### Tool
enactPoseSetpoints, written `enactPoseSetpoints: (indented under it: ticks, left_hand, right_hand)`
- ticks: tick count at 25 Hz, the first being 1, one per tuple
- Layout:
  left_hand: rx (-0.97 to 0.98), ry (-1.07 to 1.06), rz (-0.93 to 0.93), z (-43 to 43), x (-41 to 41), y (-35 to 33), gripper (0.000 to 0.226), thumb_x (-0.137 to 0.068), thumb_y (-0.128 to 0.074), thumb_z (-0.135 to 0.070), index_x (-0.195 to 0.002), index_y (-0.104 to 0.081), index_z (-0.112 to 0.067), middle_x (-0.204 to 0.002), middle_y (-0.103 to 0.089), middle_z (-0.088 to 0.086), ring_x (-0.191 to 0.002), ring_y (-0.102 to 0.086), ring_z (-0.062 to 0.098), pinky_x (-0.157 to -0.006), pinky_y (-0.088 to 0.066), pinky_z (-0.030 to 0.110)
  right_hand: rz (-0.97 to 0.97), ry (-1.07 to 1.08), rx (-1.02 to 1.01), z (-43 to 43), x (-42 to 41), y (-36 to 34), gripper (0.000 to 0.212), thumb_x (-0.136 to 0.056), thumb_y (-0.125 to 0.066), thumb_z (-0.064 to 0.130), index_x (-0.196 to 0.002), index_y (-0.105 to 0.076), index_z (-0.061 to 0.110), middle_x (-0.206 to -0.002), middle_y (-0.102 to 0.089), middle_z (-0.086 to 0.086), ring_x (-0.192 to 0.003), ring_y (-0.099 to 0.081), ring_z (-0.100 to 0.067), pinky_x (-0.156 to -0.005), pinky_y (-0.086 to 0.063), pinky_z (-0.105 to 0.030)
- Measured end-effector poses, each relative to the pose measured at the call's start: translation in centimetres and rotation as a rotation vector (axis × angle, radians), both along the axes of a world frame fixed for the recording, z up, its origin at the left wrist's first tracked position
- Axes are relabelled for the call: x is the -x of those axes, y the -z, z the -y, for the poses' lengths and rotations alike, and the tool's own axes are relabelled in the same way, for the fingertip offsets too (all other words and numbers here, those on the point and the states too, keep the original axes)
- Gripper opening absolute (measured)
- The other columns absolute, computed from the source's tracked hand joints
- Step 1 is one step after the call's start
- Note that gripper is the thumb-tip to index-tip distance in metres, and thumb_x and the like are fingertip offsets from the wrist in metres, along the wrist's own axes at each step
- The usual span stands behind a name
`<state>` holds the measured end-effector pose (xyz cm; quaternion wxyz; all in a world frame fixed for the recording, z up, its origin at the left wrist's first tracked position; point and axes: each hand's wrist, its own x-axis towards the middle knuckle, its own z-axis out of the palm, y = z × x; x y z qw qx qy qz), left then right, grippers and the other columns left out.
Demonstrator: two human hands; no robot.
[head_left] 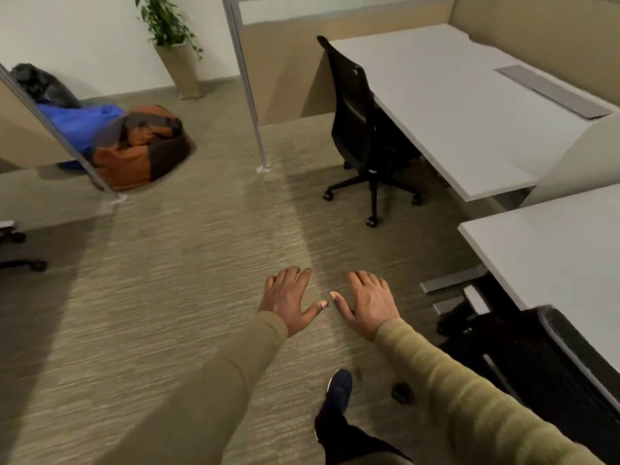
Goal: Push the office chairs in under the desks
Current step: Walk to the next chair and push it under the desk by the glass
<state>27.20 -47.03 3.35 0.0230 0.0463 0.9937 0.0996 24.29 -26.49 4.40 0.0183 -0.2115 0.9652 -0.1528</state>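
Observation:
A black office chair point(360, 119) stands at the far white desk point(446, 105), its seat partly under the desktop and its wheeled base out on the carpet. A second black chair point(543, 350) sits at the near white desk point(553, 250) at the lower right, its seat under the desktop. My left hand point(288, 298) and my right hand point(367, 302) are stretched out side by side over the carpet, palms down, fingers apart, holding nothing. Both are well short of the far chair and left of the near one.
Orange, blue and black beanbags point(134, 146) lie on the floor at the left by a partition post point(115, 196). Another metal post point(263, 167) stands left of the far chair. A potted plant point(174, 38) is at the back wall. A chair base point(20, 250) shows at the left edge.

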Motion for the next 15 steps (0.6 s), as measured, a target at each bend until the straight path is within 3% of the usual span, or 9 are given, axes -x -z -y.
enactPoseSetpoints:
  ticks: [6, 9, 15]
  left_hand:
    - [0.044, 0.016, 0.019, 3.2, 13.7, -1.3, 0.092, -0.081, -0.025, -0.078, -0.151, -0.035, -0.019, -0.147, -0.042, 0.006, -0.133, -0.038, 0.026, -0.108, -0.030, 0.045]
    - [0.040, -0.005, 0.009, 4.3, 19.3, -1.5, 0.088, -0.083, -0.029, -0.076, -0.149, -0.038, -0.020, -0.143, -0.045, 0.006, -0.130, -0.041, 0.027, -0.104, -0.032, 0.045]
    - [0.027, 0.017, 0.008, 6.5, 32.0, -1.2, 0.081, -0.087, -0.042, -0.070, -0.150, -0.037, -0.020, -0.144, -0.045, 0.006, -0.132, -0.041, 0.026, -0.106, -0.032, 0.046]
  right_hand:
    - [-0.004, -0.021, 0.003, 3.6, 14.9, -1.0, 0.061, -0.096, -0.038, 0.060, -0.128, -0.054, 0.011, -0.125, -0.062, -0.012, -0.115, -0.057, -0.032, -0.097, -0.044, -0.045]
    - [-0.027, -0.024, 0.010, 4.5, 20.6, -1.6, 0.058, -0.096, -0.044, 0.058, -0.126, -0.055, 0.010, -0.123, -0.062, -0.013, -0.114, -0.058, -0.033, -0.096, -0.044, -0.045]
    - [-0.064, 0.016, -0.020, 6.7, 32.6, -1.6, 0.060, -0.094, -0.037, 0.061, -0.121, -0.056, 0.012, -0.119, -0.063, -0.012, -0.110, -0.060, -0.032, -0.094, -0.047, -0.045]
